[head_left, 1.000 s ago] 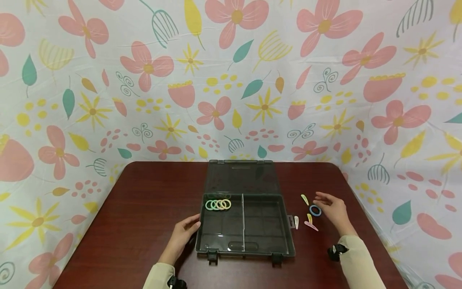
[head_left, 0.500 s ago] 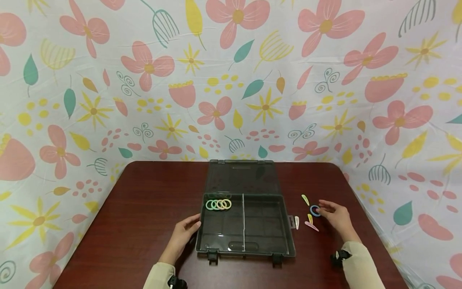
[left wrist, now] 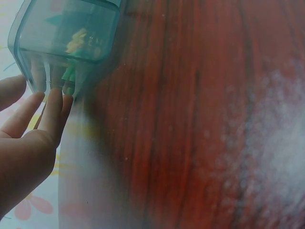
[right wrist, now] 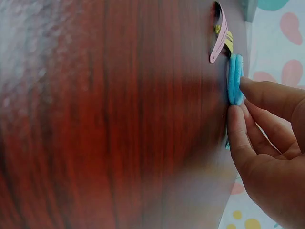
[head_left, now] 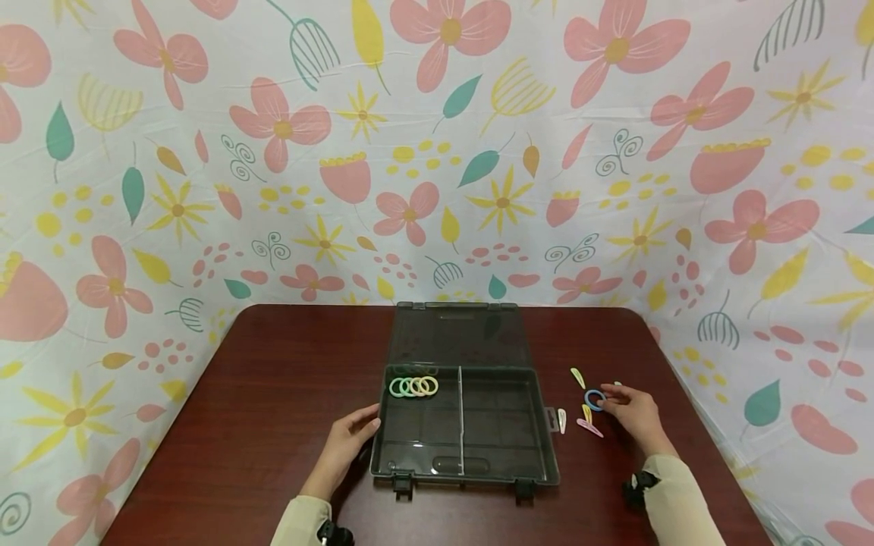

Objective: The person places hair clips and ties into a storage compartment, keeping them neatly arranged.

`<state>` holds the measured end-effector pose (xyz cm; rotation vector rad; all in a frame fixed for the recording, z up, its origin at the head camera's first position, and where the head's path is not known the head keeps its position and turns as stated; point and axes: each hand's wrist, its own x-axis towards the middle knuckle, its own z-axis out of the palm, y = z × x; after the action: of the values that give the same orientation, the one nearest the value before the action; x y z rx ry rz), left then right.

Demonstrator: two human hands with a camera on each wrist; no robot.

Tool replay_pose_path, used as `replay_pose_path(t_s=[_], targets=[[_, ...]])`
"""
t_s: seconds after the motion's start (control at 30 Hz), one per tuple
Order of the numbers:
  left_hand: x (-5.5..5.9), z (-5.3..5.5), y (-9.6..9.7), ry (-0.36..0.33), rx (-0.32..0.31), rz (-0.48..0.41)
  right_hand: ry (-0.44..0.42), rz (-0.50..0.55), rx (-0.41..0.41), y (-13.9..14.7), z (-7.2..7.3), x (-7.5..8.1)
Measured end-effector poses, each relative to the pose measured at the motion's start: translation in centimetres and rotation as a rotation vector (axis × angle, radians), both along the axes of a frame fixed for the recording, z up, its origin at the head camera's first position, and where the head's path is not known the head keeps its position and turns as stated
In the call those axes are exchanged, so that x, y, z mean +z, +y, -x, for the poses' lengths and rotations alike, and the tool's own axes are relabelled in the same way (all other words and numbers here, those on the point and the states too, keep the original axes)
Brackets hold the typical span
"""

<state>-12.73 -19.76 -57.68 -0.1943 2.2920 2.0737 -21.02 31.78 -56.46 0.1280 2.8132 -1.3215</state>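
My right hand (head_left: 635, 409) pinches a blue hair tie (head_left: 592, 400) between thumb and fingertips, right of the box. In the right wrist view the blue hair tie (right wrist: 233, 78) shows edge-on as two stacked bands. Beside it lie a pink hair clip (head_left: 590, 428) and a yellow hair clip (head_left: 586, 412), which cross each other. My left hand (head_left: 344, 444) rests its fingertips against the left wall of a clear grey plastic box (head_left: 423, 479), fingers fairly straight. Several green and yellow hair ties (head_left: 413, 387) overlap in a row at the back of the box's left compartment.
A white divider (head_left: 460, 421) splits the box, whose lid (head_left: 457, 334) lies back. A white hair clip (head_left: 562, 420) sits by its right side, a yellow-green one (head_left: 577, 378) farther back. A small green piece (head_left: 617, 384) peeks from behind my right hand. Flowered cloth (head_left: 410, 152) surrounds the table.
My right hand has come down onto the blue hair tie and taken hold of it; the tie has shifted slightly left. The left hand stays at the box.
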Motion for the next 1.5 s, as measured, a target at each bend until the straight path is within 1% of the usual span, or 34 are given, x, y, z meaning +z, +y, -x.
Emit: replay_pose_path(t_s=[0.17, 0.27, 0.47, 0.63, 0.83, 0.97, 1.2, 1.3, 1.5], targets=[[0.05, 0.00, 0.03, 0.005, -0.003, 0.001, -0.011, -0.006, -0.028, -0.15, 0.28, -0.06], [0.05, -0.03, 0.05, 0.006, -0.006, 0.006, -0.011, -0.043, -0.049, -0.17, 0.39, -0.23], [0.04, -0.11, -0.02, 0.009, -0.006, 0.006, 0.017, -0.119, -0.072, -0.23, 0.53, -0.52], [0.00, -0.15, -0.05, 0.015, -0.009, 0.010, 0.024, -0.134, -0.079, -0.24, 0.43, -0.38], [0.09, -0.23, 0.05, 0.015, -0.008, 0.014, 0.042, -0.136, -0.086, -0.25, 0.37, -0.25], [0.18, -0.23, 0.12, 0.024, -0.004, 0.011, 0.035, -0.124, -0.093, -0.20, 0.42, -0.41], [0.13, -0.20, 0.07, 0.015, 0.002, 0.007, 0.028, -0.089, -0.094, -0.20, 0.25, -0.62], [0.13, -0.11, 0.09, 0.022, 0.000, -0.003, 0.034, -0.072, -0.100, -0.34, 0.20, -0.36], [0.18, -0.20, -0.01, 0.016, -0.007, 0.014, 0.050, -0.023, -0.125, -0.60, 0.23, 0.25]])
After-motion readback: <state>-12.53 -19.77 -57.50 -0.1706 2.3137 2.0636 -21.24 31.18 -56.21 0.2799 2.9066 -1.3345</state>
